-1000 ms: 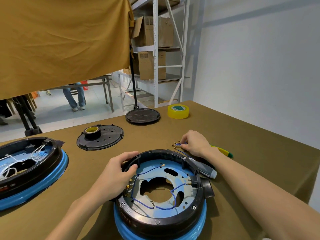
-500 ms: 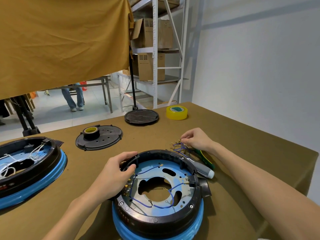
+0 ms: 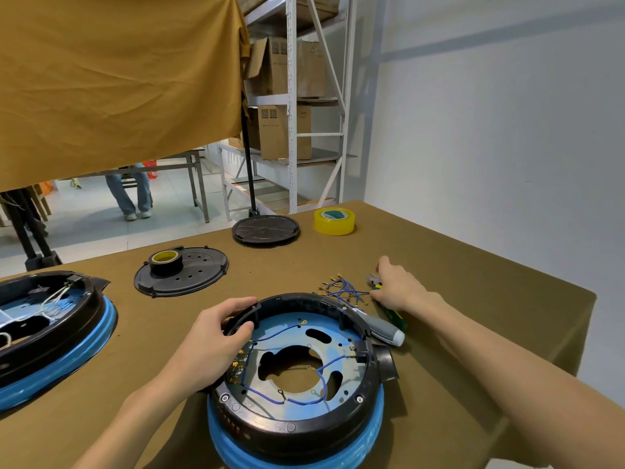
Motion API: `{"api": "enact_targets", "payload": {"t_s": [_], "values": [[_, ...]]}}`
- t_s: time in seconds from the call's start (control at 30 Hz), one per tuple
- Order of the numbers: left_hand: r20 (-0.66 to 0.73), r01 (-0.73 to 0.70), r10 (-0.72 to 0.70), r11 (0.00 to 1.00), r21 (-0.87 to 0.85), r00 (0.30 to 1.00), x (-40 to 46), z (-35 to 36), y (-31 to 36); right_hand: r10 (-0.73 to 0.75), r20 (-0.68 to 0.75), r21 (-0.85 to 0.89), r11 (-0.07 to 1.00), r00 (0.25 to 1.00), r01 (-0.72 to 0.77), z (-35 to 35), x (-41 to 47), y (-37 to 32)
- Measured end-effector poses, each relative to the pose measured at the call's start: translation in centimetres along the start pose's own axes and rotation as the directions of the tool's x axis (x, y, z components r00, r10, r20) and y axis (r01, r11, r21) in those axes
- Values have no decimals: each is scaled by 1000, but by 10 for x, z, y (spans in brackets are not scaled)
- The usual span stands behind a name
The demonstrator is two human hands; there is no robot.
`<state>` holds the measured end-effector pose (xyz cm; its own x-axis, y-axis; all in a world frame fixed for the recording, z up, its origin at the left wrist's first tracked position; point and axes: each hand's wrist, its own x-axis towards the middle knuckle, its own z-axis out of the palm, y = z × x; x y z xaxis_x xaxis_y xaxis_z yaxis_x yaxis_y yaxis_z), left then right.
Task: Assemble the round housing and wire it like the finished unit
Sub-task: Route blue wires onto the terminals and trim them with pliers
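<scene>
Black housing rim (image 3: 338,304) gripped by left hand (image 3: 209,340) | right hand (image 3: 399,286) pinching pliers (image 3: 389,304)

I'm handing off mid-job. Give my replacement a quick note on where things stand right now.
Left hand grips the rim of the housing, thumb inside.
Right hand reaches to the pliers beside the loose wires; I cannot tell if it grips them.
Screwdriver lies at the housing's right.
Finished unit sits far left with white wiring; two covers lie behind.
Done: several blue wires run inside the housing.
Left: some ring terminals inside lie loose, spare wires are still out, no cover is on.
</scene>
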<state>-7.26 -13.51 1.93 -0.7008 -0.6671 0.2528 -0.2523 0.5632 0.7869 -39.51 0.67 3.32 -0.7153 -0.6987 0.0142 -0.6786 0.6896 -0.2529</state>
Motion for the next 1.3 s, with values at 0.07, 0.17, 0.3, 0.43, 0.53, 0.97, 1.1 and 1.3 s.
{"api": "enact_targets", "payload": {"t_s": [0.07, 0.17, 0.3, 0.43, 0.53, 0.97, 1.1, 1.3], "values": [[-1, 0, 0, 1000, 2, 1000, 0, 0, 0, 16, -18, 8, 1000, 1000, -16, -6, -1, 4], [-3, 3, -3, 1000, -2, 1000, 0, 0, 1, 61, -24, -46, 997, 998, -62, -11, -3, 12], [-5, 3, -3, 1000, 7, 1000, 0, 0, 1, 70, -61, -129, 989, 996, -78, -7, -4, 13], [-4, 6, -6, 1000, 8, 1000, 0, 0, 1, -204, 20, 65, 977, 979, 203, -4, -2, -6], [-2, 10, -10, 1000, 8, 1000, -1, 1, 2, -231, 55, 42, 972, 971, 229, 6, -3, -16], [9, 16, -16, 1000, -16, 1000, -1, 0, 1, -68, -173, 355, 926, 983, 126, -2, 2, -9], [4, 11, -11, 1000, -16, 1000, -1, 0, 3, -11, -187, 175, 984, 982, 45, 5, 1, -13], [3, 10, -10, 1000, -12, 1000, -1, -1, 3, -113, -7, 146, 983, 994, 112, 15, 0, -31]]}}
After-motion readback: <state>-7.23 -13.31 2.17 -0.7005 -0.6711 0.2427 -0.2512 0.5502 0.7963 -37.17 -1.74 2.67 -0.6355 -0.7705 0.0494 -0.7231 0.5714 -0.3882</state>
